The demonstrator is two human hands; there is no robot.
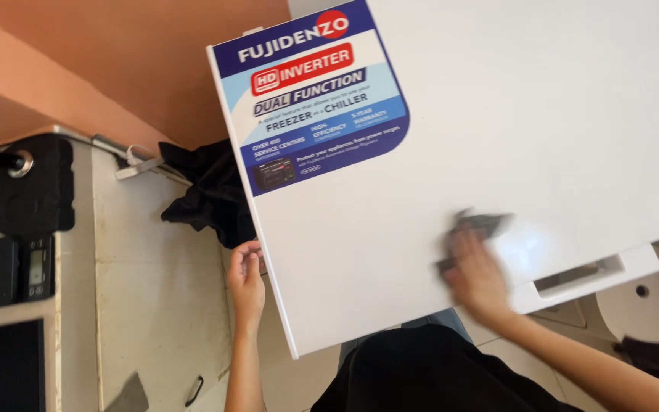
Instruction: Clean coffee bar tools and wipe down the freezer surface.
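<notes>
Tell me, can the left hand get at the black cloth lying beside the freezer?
Probably yes. The left hand rests on the freezer lid's left edge, and the black cloth lies just beyond it on the counter, with nothing between them.

Black cloth [207, 191] beside the wall; small digital scale [36, 267]; white bucket [650, 294].

White freezer lid [543, 114], flat and glossy, with recessed handle [577, 276] at its near edge and a blue sticker [310, 95] on the far left corner; dark cloth [476, 227] lying on the lid near the handle. Left of it, pale counter [158, 297], stained, carrying a black cloth bundle [207, 191] beside the lid, a white plug [137, 166] with cable at the wall, a small black scale [36, 267] and a black pad [32, 183] at the left edge
</notes>
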